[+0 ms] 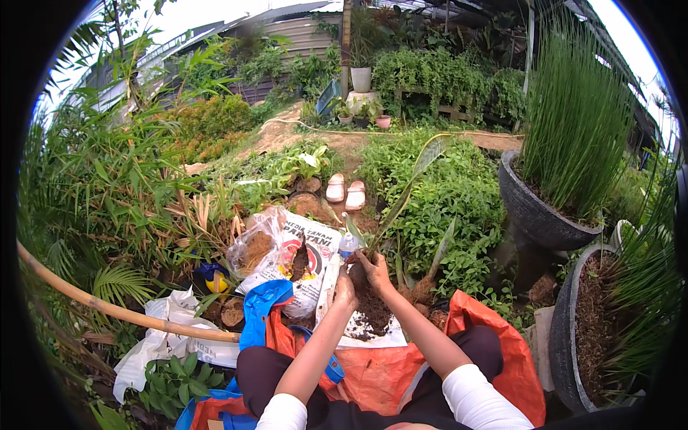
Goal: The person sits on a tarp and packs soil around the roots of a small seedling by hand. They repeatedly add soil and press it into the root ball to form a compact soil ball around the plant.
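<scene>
A long-leaved plant (405, 193), resembling a snake plant, leans up and to the right between my hands, with a dark soil clump around its base. My right hand (375, 274) grips the base where the leaves leave the soil. Against the left side of the clump, my left hand (345, 288) is curled, its fingers partly hidden. Beneath both hands lies loose dark soil (376, 315) on a white sheet (358, 342). A clear plastic bottle (349, 245) stands just beyond my left hand. To the right, another long-leaved plant (443, 247) rests with its root clump (423, 290) exposed.
An orange tarp (383, 376) with blue edges spreads around my legs. A printed white sack (304, 276) and a clear bag of brown material (254, 247) lie left. Pale clogs (335, 188) sit ahead. Large dark pots (537, 211) stand right; a bamboo pole (107, 304) crosses the left.
</scene>
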A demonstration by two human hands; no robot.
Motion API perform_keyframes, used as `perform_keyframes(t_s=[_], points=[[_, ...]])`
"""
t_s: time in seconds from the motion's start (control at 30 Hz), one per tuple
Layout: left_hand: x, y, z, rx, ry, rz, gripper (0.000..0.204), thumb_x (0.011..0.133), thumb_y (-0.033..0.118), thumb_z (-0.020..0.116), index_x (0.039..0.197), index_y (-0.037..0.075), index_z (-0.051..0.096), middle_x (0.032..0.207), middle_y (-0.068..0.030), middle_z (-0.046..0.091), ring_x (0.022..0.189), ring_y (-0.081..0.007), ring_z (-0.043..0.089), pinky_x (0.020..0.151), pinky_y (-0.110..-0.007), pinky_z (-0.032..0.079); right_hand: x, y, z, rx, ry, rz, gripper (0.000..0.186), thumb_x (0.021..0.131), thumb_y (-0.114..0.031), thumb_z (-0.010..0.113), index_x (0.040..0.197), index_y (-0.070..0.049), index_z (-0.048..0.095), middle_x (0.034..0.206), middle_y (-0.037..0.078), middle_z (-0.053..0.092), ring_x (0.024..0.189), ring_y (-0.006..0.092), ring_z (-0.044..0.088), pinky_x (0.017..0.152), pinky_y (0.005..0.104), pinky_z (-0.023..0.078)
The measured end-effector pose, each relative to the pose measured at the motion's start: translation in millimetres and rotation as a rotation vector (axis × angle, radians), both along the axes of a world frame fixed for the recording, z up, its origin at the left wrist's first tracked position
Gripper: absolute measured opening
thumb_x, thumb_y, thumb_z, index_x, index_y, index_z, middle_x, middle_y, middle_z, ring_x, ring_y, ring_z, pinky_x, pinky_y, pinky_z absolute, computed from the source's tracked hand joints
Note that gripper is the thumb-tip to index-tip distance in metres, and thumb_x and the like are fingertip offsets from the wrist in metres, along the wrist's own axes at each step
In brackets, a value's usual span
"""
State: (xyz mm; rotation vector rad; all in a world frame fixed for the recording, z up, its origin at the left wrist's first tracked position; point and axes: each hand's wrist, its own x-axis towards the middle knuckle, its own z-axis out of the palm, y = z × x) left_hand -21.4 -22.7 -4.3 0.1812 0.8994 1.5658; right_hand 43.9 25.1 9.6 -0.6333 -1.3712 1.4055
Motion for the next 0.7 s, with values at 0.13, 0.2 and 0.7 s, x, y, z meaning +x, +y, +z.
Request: perform_keyframes(t_s=[0.13,0.2,0.7], points=[[2.7,13.2,-20.3,0.074,0.017,0.198,0.045,0.09,0.035,0.024,0.111,0.003,0.048,0.105,-0.0097,0.056,0.094,-0.0229,0.054,0.086,-0.033,0.041,-8.1,-2.3,-14.3,-0.026,-0.061,-0.105,0.022,0.081,-0.018,0.058,0.068,0.0,0.062,0.063,0.002,0.06,0.056,0.0065,0.051,0.052,0.0227,0.04],[7.4,14.4,-26.4,0.082,0.064,0.258,0.041,0.091,0.03,0.024,0.108,0.003,0.05,0.103,-0.0088,0.057,0.094,-0.0224,0.054,0.086,-0.032,0.041,-5.2,-3.9,-16.6,0.005,-0.107,-0.156,0.022,0.081,-0.017,0.058,0.069,0.0,0.062,0.062,0.002,0.059,0.053,0.006,0.049,0.049,0.0224,0.038],[15.1,18.4,-5.8,0.099,0.044,0.188,0.038,0.091,0.032,0.039,0.109,0.0,0.051,0.103,-0.0097,0.057,0.09,-0.0187,0.057,0.081,-0.033,0.044,-3.4,13.2,-6.2,-0.038,-0.038,-0.319,0.026,0.079,-0.024,0.06,0.07,0.0,0.061,0.067,0.006,0.06,0.062,0.0107,0.051,0.062,0.0257,0.041]])
